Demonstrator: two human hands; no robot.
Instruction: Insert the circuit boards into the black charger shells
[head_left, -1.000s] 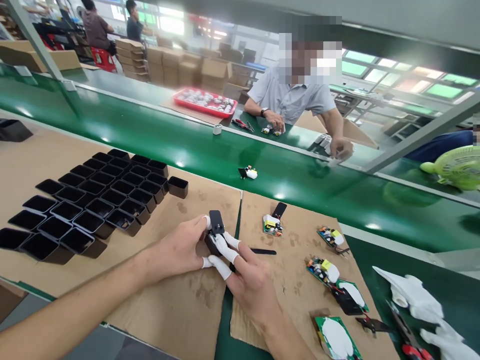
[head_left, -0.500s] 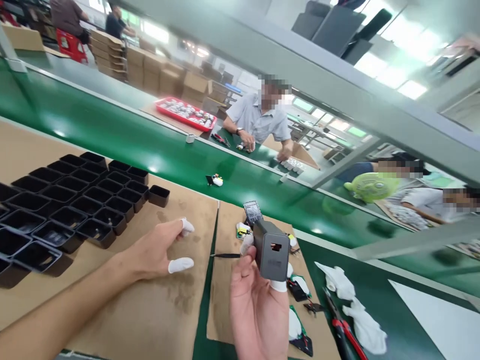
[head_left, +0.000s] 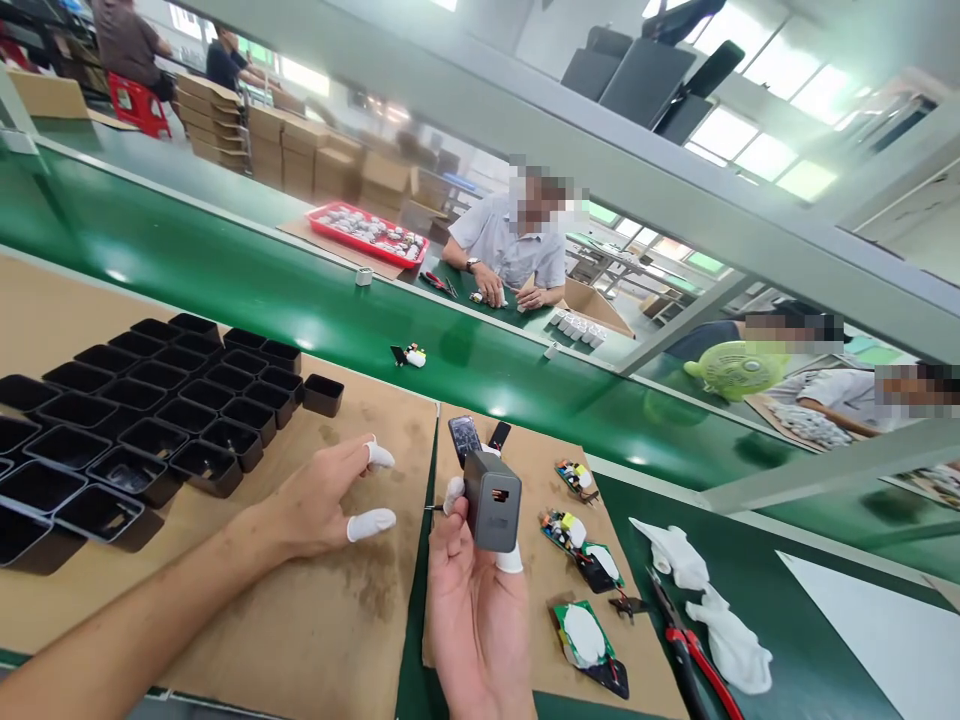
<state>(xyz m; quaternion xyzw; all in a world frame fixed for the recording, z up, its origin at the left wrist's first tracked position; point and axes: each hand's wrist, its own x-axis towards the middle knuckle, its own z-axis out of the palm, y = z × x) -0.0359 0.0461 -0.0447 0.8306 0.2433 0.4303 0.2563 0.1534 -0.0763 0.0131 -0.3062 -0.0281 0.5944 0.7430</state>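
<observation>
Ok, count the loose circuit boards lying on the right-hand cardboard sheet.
3: one near the sheet's far edge, one mid-sheet, one white-padded nearest. Another may hide behind the charger in the right hand.

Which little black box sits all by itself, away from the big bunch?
The black box at the bunch's far right corner, nearest the green belt; the others sit packed together.

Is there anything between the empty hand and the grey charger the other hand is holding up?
Nothing visible. The left hand hovers open over the cardboard, and only bare cardboard and a green gap lie between it and the grey charger held in the right hand.
</observation>
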